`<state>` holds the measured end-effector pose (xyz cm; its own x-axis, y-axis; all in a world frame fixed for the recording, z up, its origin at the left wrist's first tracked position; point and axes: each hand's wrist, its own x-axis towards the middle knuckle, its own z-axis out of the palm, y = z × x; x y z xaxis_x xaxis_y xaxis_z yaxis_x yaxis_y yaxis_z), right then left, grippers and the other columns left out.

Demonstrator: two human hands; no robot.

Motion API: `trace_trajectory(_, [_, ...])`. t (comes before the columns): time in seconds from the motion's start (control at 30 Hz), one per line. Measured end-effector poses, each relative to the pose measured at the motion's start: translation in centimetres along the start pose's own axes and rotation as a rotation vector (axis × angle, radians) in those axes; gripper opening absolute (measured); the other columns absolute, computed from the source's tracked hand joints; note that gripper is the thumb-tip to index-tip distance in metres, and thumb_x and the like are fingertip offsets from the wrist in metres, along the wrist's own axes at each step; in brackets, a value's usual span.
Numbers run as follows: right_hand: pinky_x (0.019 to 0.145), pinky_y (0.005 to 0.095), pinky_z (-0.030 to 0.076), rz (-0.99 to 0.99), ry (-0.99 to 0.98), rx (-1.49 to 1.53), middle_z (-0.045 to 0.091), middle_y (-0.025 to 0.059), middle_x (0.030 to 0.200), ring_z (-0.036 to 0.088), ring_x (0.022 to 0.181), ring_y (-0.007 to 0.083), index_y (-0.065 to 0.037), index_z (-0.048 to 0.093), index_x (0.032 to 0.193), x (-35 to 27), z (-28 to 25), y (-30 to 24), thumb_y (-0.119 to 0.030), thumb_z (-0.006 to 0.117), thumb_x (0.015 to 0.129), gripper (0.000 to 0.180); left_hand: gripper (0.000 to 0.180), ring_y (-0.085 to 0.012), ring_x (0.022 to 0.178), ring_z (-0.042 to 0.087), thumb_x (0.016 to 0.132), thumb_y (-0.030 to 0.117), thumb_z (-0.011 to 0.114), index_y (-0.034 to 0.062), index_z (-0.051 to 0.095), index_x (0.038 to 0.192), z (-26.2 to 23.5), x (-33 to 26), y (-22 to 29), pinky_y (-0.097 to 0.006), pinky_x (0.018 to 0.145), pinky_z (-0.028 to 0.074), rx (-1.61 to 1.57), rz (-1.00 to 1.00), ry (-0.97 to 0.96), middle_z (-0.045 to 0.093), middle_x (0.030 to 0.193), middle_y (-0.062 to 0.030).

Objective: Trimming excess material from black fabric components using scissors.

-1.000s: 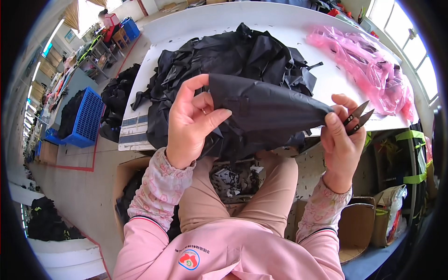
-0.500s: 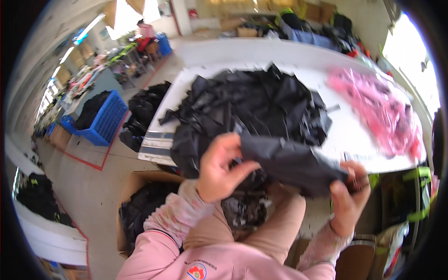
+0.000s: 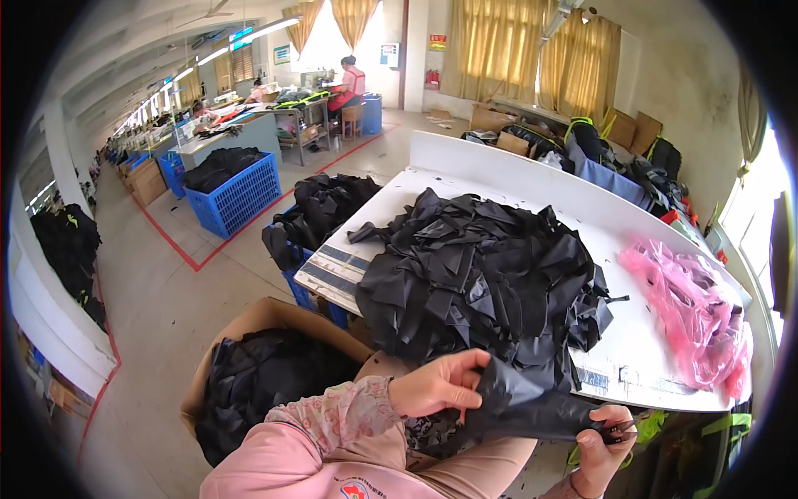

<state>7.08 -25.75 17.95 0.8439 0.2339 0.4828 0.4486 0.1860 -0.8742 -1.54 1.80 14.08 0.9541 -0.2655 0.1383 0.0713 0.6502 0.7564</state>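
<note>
A strip of black fabric (image 3: pixel 532 409) is stretched between my two hands over my lap, just off the table's near edge. My left hand (image 3: pixel 442 384) pinches its left end between thumb and fingers. At the other end, my right hand (image 3: pixel 605 447) is closed round the fabric, with small dark bits showing at the fingertips. Just beyond them lies a big heap of black fabric pieces (image 3: pixel 482 274) on the white table (image 3: pixel 628 345). Some pieces hang over the edge near my hands.
Left of my knees stands a cardboard box (image 3: pixel 204 366) full of black fabric. A pink plastic bag (image 3: pixel 694 312) lies on the table's right side. Blue crates (image 3: pixel 241 195) with black material stand on the floor at left. A person (image 3: pixel 347 87) sits at a far table.
My view has tilted up and turned left, so more of the room shows. Both hands still hold the black fabric strip, now lower against my lap.
</note>
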Motion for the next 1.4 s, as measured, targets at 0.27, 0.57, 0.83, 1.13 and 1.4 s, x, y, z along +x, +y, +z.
trace_trajectory(0.27, [0.068,0.0215,0.042,0.120,-0.149,-0.048,0.060,0.0008,0.092,0.053,0.079,0.0095,0.002,0.062,0.105,-1.3,1.5,-0.8,0.009,0.068,0.075,0.031,0.056,-0.0072,0.083,0.053,0.083,-0.005,0.063,0.0092,0.034,0.130,-0.1,-1.4,-0.9,-0.022,0.077,0.044,0.445,0.400,0.274,0.056,0.090,-0.0013])
trace_trajectory(0.57, [0.047,0.0162,0.026,0.192,-0.031,-0.030,0.054,-0.0045,0.073,0.037,0.053,0.0005,-0.003,0.064,0.098,-1.6,1.4,1.2,0.006,0.064,0.079,0.021,0.066,-0.0088,0.081,0.050,0.085,-0.006,0.056,0.0083,0.023,0.141,0.3,0.4,-3.3,-0.024,0.074,0.042,0.695,0.575,0.309,0.052,0.088,-0.0036])
trace_trajectory(0.83, [0.045,0.0173,0.026,0.280,-0.001,0.006,0.052,-0.0049,0.071,0.036,0.050,0.0013,-0.004,0.064,0.096,-1.8,1.4,1.8,0.004,0.065,0.079,0.018,0.062,-0.0103,0.082,0.050,0.084,-0.004,0.056,0.0074,0.032,0.140,-1.1,1.0,-4.8,-0.023,0.075,0.041,0.738,0.562,0.346,0.054,0.095,-0.0041])
trace_trajectory(1.13, [0.062,0.0176,0.038,0.186,0.145,-0.049,0.059,-0.0004,0.076,0.050,0.068,0.0049,0.001,0.062,0.094,-1.6,0.2,6.2,-0.006,0.078,0.068,0.031,0.026,-0.0076,0.086,0.057,0.085,0.002,0.061,0.0020,0.061,0.111,-0.6,0.9,-1.4,-0.023,0.077,0.046,0.982,0.345,0.316,0.063,0.097,-0.0024])
trace_trajectory(1.4, [0.082,0.0234,0.047,0.171,0.248,-0.085,0.061,0.0166,0.114,0.059,0.097,0.0151,0.009,0.054,0.112,-0.1,5.2,6.1,0.012,0.058,0.081,0.032,0.027,-0.0027,0.078,0.054,0.085,-0.005,0.061,-0.0001,0.060,0.111,-3.0,1.4,0.1,-0.017,0.071,0.045,0.786,0.251,0.480,0.059,0.094,0.0001])
